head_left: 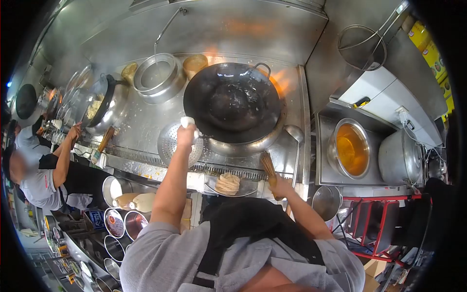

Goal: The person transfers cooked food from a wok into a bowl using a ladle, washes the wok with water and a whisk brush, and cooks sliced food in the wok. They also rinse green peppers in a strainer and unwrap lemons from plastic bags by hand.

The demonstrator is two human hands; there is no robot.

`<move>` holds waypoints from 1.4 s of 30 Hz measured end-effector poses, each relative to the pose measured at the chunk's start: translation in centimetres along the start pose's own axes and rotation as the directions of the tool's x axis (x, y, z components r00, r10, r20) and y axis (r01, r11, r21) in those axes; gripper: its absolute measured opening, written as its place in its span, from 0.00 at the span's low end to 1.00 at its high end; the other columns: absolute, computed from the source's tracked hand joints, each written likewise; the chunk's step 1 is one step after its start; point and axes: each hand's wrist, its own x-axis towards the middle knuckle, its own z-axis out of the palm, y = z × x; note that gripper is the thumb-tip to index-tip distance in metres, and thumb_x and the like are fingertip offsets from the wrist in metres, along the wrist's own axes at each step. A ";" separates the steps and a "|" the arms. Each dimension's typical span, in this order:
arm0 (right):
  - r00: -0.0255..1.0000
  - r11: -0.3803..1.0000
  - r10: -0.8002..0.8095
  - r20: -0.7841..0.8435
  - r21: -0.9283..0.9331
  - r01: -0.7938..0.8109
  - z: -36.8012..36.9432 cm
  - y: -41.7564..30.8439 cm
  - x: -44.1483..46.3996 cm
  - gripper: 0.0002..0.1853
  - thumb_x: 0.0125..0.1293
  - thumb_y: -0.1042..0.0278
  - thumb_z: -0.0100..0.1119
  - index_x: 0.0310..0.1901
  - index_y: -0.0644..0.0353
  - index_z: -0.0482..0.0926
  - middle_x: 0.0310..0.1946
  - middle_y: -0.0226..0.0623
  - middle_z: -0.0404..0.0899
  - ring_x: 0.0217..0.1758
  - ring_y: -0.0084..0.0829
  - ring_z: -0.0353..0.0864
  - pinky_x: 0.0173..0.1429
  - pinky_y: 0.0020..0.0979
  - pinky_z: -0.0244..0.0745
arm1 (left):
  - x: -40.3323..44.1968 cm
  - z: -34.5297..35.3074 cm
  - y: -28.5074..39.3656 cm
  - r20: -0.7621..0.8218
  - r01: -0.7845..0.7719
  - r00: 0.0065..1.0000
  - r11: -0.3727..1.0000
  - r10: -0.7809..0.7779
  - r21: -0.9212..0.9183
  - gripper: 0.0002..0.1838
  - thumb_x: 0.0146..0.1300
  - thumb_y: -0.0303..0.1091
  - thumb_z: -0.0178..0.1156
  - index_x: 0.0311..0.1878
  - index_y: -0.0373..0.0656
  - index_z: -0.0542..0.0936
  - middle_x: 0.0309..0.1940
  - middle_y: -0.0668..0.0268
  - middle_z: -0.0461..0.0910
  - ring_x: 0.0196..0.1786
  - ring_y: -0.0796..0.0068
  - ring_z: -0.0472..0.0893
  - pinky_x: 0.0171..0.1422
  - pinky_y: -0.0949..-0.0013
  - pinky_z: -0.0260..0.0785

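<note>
A large black wok (228,104) sits on the burner, wet inside, with orange flames at its right and far edges. My left hand (185,135) is closed around a folded white cloth (187,121) at the wok's near-left rim, where the handle is hidden. In my right hand (280,188) is a bamboo wok brush (268,164), bristles up, held in front of the wok and apart from it. A perforated skimmer (168,146) lies beneath my left wrist. To the right of the brush rests a long-handled ladle (295,133).
A folded beige cloth (227,185) lies at the stove's front edge. Left of the wok stands a metal pot (155,78); farther left, a co-worker (44,180) handles another wok (114,104). At right are a bowl of orange liquid (351,148) and a lidded pot (400,158).
</note>
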 end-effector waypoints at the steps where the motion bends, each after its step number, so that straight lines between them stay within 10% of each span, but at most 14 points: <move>1: 0.996 0.991 -0.069 -0.063 0.114 0.076 2.8 1.5 2.2 0.44 0.60 0.47 0.64 0.73 0.61 0.59 0.58 0.61 0.76 0.62 0.55 0.76 0.65 0.45 0.72 | 0.2 -0.3 0.1 0.039 0.015 0.999 0.999 -0.017 0.033 0.13 0.63 0.36 0.60 0.46 0.38 0.79 0.35 0.65 0.81 0.34 0.73 0.79 0.38 0.65 0.71; 4: 0.999 0.900 -0.031 -0.033 0.434 0.043 -1.2 -0.7 -2.6 0.46 0.60 0.58 0.68 0.76 0.59 0.54 0.60 0.51 0.76 0.62 0.45 0.77 0.65 0.39 0.72 | -2.4 1.4 0.6 -0.132 -0.181 0.978 0.973 0.162 -0.145 0.15 0.69 0.37 0.59 0.52 0.38 0.78 0.38 0.66 0.82 0.41 0.74 0.80 0.46 0.67 0.71; 6: 0.995 0.409 -0.099 -0.019 0.911 0.058 -2.6 1.0 -4.3 0.45 0.62 0.68 0.65 0.77 0.59 0.51 0.62 0.46 0.74 0.62 0.38 0.75 0.65 0.36 0.70 | -2.9 1.6 -1.3 -0.130 -0.217 0.972 0.961 0.196 -0.173 0.22 0.70 0.44 0.60 0.60 0.39 0.74 0.48 0.65 0.81 0.47 0.73 0.79 0.53 0.67 0.71; 8: 0.894 0.559 -0.209 -0.397 0.702 0.442 -5.0 2.2 -3.6 0.44 0.65 0.71 0.62 0.78 0.58 0.49 0.63 0.43 0.74 0.64 0.36 0.73 0.66 0.35 0.70 | -3.0 1.4 -1.8 -0.014 -0.215 0.976 0.976 0.215 -0.026 0.24 0.68 0.43 0.63 0.61 0.39 0.72 0.50 0.64 0.79 0.48 0.72 0.78 0.54 0.67 0.71; 10: 0.863 0.617 -0.321 -0.390 0.606 0.503 -13.2 -4.1 -6.4 0.46 0.64 0.69 0.64 0.79 0.51 0.47 0.63 0.48 0.74 0.64 0.40 0.75 0.66 0.37 0.70 | -2.5 1.6 -1.4 0.009 -0.138 0.990 0.988 0.139 -0.075 0.28 0.65 0.41 0.66 0.61 0.36 0.69 0.49 0.61 0.79 0.49 0.70 0.78 0.55 0.64 0.72; 12: 0.880 0.901 -0.421 -0.221 0.009 0.434 -20.1 -9.7 -6.2 0.47 0.64 0.63 0.64 0.79 0.42 0.47 0.61 0.51 0.76 0.63 0.46 0.77 0.66 0.41 0.71 | -1.3 1.9 -1.5 -0.124 -0.115 0.986 0.993 0.116 0.014 0.37 0.58 0.45 0.70 0.62 0.30 0.66 0.50 0.48 0.80 0.53 0.56 0.81 0.60 0.59 0.70; 16: 0.923 0.715 -0.382 0.032 -0.622 0.318 -22.2 -20.0 1.6 0.28 0.69 0.48 0.50 0.70 0.36 0.69 0.56 0.45 0.81 0.61 0.50 0.78 0.66 0.47 0.72 | -0.1 1.4 -2.0 -0.097 -0.029 0.994 0.986 0.046 0.164 0.37 0.53 0.39 0.67 0.61 0.29 0.64 0.49 0.42 0.80 0.53 0.47 0.81 0.61 0.57 0.71; 20: 0.802 0.819 -0.520 -0.295 -0.438 0.370 -20.6 -29.3 14.8 0.23 0.72 0.49 0.44 0.63 0.40 0.77 0.54 0.49 0.81 0.60 0.52 0.79 0.63 0.50 0.74 | 0.1 0.8 -1.4 -0.024 -0.021 0.999 0.957 0.030 0.289 0.37 0.51 0.37 0.64 0.61 0.30 0.63 0.50 0.38 0.80 0.55 0.41 0.80 0.62 0.53 0.70; 24: 0.846 0.950 -0.313 -0.432 -0.129 0.286 -15.1 -31.6 14.7 0.25 0.72 0.48 0.47 0.69 0.39 0.70 0.52 0.53 0.81 0.56 0.56 0.80 0.61 0.52 0.74 | -0.7 0.4 0.7 -0.049 -0.029 0.998 0.941 0.048 0.337 0.37 0.51 0.38 0.64 0.61 0.28 0.63 0.47 0.34 0.79 0.54 0.35 0.79 0.62 0.50 0.70; 32: 0.874 0.809 -0.450 -0.183 -0.499 0.312 -17.8 -23.4 9.6 0.23 0.71 0.51 0.48 0.67 0.38 0.71 0.48 0.50 0.84 0.53 0.54 0.82 0.58 0.52 0.76 | -0.3 0.8 0.8 -0.006 0.019 1.000 0.909 -0.018 0.417 0.38 0.52 0.38 0.65 0.60 0.25 0.59 0.45 0.31 0.79 0.52 0.34 0.80 0.60 0.50 0.71; 38: 0.838 0.954 -0.226 -0.497 0.061 0.294 -13.8 -33.1 17.2 0.27 0.72 0.48 0.49 0.70 0.44 0.70 0.53 0.50 0.82 0.56 0.54 0.81 0.60 0.49 0.76 | 0.1 0.8 -0.3 0.002 -0.065 0.998 0.928 0.069 0.367 0.33 0.51 0.33 0.64 0.57 0.25 0.64 0.46 0.40 0.79 0.49 0.48 0.82 0.57 0.57 0.73; 42: 0.771 0.812 -0.570 -0.286 -0.051 0.581 -10.2 -28.0 11.9 0.29 0.70 0.47 0.50 0.71 0.44 0.67 0.55 0.50 0.81 0.57 0.54 0.80 0.60 0.48 0.76 | 0.2 1.0 -0.5 0.000 -0.085 0.996 0.947 0.090 0.309 0.35 0.52 0.35 0.66 0.57 0.27 0.61 0.46 0.33 0.79 0.51 0.37 0.81 0.59 0.51 0.72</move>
